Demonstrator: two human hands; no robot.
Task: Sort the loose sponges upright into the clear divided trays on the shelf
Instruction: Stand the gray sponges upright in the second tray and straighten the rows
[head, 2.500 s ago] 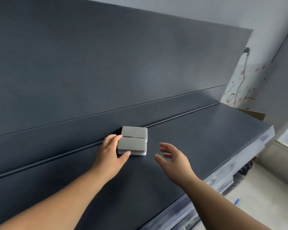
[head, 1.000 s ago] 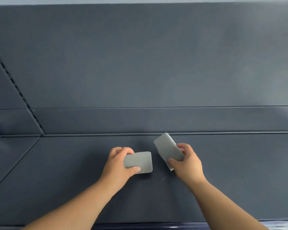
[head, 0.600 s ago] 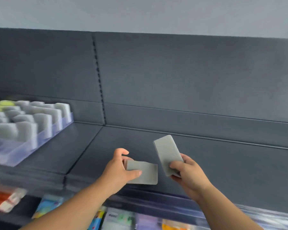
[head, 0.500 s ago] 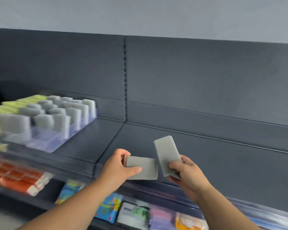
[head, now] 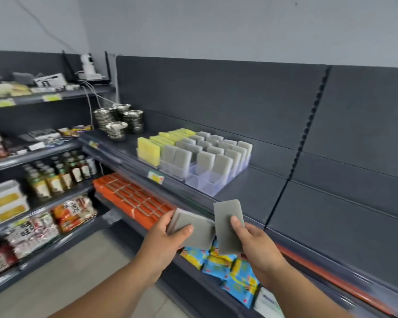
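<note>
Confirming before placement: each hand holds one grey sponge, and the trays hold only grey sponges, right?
Not only grey: the head view shows yellow sponges in the trays' left rows too. The left hand holds a grey sponge, right hand a second grey sponge.

left hand (head: 163, 239) near centre, thumb on top, fingers beneath, grips flat sponge (head: 199, 234) | right hand (head: 259, 247) just right, thumb across face, holds upright sponge (head: 226, 222) | both forearms (head: 115, 285) bare, extended from near edge
</note>
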